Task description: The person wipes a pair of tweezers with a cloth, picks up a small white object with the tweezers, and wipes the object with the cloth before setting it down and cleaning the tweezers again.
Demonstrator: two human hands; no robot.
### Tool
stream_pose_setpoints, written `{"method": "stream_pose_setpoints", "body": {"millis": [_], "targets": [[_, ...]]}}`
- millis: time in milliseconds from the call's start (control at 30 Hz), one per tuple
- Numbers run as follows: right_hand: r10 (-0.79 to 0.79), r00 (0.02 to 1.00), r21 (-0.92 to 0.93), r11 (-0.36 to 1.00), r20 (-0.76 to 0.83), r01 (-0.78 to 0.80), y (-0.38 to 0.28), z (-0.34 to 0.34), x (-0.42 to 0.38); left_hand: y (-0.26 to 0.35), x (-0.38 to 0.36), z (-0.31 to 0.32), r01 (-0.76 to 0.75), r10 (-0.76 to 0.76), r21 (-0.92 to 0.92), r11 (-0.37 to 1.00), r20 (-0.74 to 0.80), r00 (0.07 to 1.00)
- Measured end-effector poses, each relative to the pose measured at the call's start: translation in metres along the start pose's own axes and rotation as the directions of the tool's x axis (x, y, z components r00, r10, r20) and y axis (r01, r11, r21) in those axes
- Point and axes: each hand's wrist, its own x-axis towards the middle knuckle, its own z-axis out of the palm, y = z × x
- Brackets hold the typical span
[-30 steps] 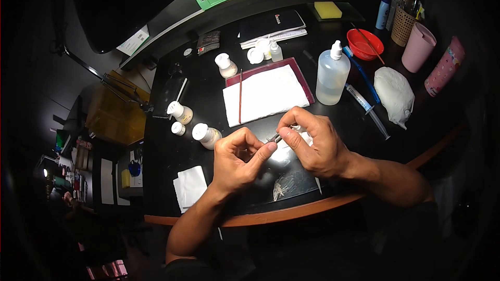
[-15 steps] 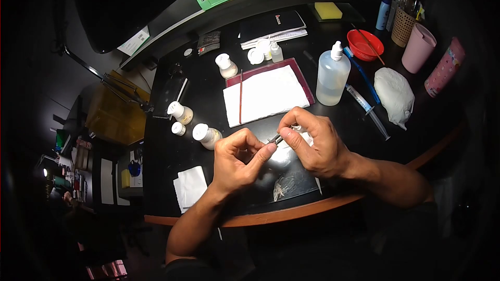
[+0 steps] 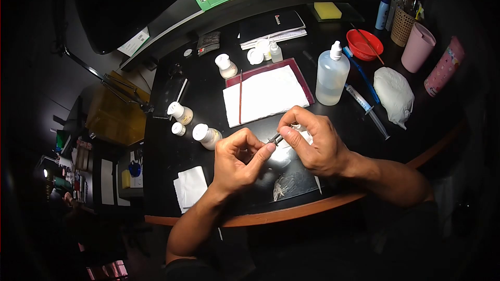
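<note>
My left hand (image 3: 240,160) is closed, pinching a small, thin metallic piece (image 3: 275,139) between thumb and fingertips. From the other side, my right hand (image 3: 315,144) grips the same piece with thumb and index finger, so its ends are hidden. What kind of piece it is, I cannot make out. Below the hands lies a shiny sheet (image 3: 302,187) with a small heap of pale slivers (image 3: 282,186) on it. White paper (image 3: 307,138) shows partly behind my right hand. A folded white tissue (image 3: 268,95) with a thin red-brown brush (image 3: 240,96) on it rests on a maroon tray (image 3: 295,66).
A large clear bottle (image 3: 332,80) stands right of the tray, near a syringe (image 3: 369,112) and a white wrapped lump (image 3: 394,96). Small white-capped jars (image 3: 207,136) stand to the left. A red bowl (image 3: 359,47) sits farther back. The wooden table edge (image 3: 291,212) runs in front.
</note>
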Motion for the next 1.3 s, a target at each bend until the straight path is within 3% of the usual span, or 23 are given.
{"method": "stream_pose_setpoints", "body": {"millis": [133,233,533,733,833,933,1033,1133,1233,1300], "targets": [[0.029,0.999,-0.02,0.999,0.025,-0.029,-0.001,-0.002,0.0,0.001,0.0,0.0,-0.004,0.004,-0.04,0.999,0.008,1.0],[-0.033,0.999,-0.016,0.999,0.012,0.033,-0.001,0.0,0.0,-0.002,0.001,-0.004,-0.045,0.046,-0.007,0.999,0.057,0.997],[0.006,1.0,-0.024,1.0,0.026,-0.006,-0.005,-0.003,0.0,0.0,0.0,-0.001,-0.012,0.013,-0.059,0.998,0.021,1.0],[-0.102,0.995,-0.006,0.995,0.003,0.102,0.0,0.002,0.0,-0.007,0.001,-0.004,-0.059,0.059,-0.001,0.998,0.056,0.997],[-0.05,0.999,-0.039,0.998,0.021,0.051,0.001,-0.001,-0.001,-0.005,0.0,-0.003,-0.066,0.066,0.005,0.998,0.044,0.997],[-0.128,0.986,-0.022,0.992,-0.105,0.126,0.009,0.007,0.0,0.001,0.001,-0.002,-0.007,0.008,-0.043,0.999,0.021,1.0],[0.155,0.987,0.068,0.985,0.03,-0.157,-0.007,-0.003,-0.003,0.001,0.001,-0.005,0.084,-0.082,-0.061,0.995,0.025,0.996],[0.218,0.975,0.064,0.973,0.041,-0.221,-0.006,-0.003,-0.004,0.003,0.003,-0.005,0.069,-0.069,-0.073,0.995,0.003,0.998],[0.133,0.99,0.113,0.984,0.044,-0.137,0.008,0.005,-0.003,0.005,0.002,-0.005,0.085,-0.084,-0.09,0.992,0.008,0.996],[0.177,0.981,0.127,0.974,0.072,-0.185,0.002,0.003,-0.004,0.005,0.002,-0.004,0.074,-0.074,-0.092,0.993,-0.003,0.997]]}}
